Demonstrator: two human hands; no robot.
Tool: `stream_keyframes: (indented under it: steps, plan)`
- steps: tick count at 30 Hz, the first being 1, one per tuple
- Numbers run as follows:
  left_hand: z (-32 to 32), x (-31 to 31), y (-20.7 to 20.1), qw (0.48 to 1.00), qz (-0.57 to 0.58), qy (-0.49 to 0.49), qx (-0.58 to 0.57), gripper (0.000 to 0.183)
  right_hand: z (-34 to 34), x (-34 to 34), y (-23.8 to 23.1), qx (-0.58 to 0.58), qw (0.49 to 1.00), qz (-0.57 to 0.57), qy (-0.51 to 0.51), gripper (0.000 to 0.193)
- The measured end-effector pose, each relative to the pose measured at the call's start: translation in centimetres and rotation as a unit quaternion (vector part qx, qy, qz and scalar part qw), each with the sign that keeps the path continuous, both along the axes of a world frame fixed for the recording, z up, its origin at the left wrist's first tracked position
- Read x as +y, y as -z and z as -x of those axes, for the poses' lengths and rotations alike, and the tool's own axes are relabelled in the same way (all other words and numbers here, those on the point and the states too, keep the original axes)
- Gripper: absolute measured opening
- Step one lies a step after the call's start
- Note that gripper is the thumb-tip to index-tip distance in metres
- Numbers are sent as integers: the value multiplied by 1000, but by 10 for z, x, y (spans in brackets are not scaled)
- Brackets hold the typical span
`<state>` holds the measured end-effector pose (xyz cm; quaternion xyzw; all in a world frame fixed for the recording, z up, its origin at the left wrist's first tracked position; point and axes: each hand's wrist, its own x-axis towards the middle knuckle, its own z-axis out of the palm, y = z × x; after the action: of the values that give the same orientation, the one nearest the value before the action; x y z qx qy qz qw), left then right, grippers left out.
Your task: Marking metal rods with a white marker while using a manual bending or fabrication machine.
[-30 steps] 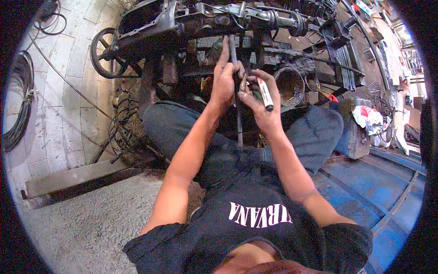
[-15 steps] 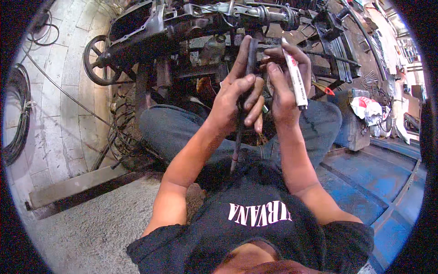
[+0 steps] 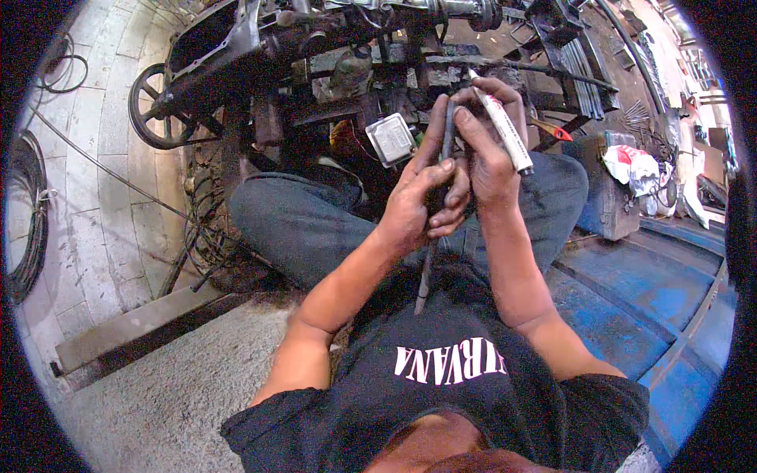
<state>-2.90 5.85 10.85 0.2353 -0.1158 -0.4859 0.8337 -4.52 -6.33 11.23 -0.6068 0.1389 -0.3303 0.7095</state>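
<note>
My left hand (image 3: 410, 201) is wrapped round a long dark metal rod (image 3: 426, 276), its index finger stretched along the upper end. The rod slants, with its lower end over my shirt. Close on the right, my right hand (image 3: 495, 169) has its thumb bent against the rod's upper end. A slim white tube (image 3: 509, 135) with red and dark print, a pointed tip and a black end is tucked between the right hand's fingers. Whether the right fingertips also grip the rod is partly hidden. Just left of the hands shows a square silvery metal part (image 3: 390, 139).
A greasy machine frame (image 3: 315, 39) spans the far side, with a spoked handwheel (image 3: 154, 106) at its left. Coiled black cable (image 3: 31, 213) lies far left. At right stand a blue-grey box (image 3: 615, 209) with a white-and-red plastic bag (image 3: 635, 169) and a red-handled tool (image 3: 552, 130).
My hands have come closer together, and the right thumb has reached the rod's top. The square silvery part has come into sight beside the left hand. The tube stays between the right fingers.
</note>
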Motion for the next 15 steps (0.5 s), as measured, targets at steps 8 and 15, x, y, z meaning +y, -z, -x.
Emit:
stream_keyframes:
  steps: [8, 15]
  plan:
    - [10, 1, 10, 1000, 22, -20, 6, 87, 8, 3, 4, 22, 1000, -6, 13, 37]
    - [16, -11, 20, 963, -59, -156, -212, 96, 11, 3, 5, 0, 999, 35, 35, 35]
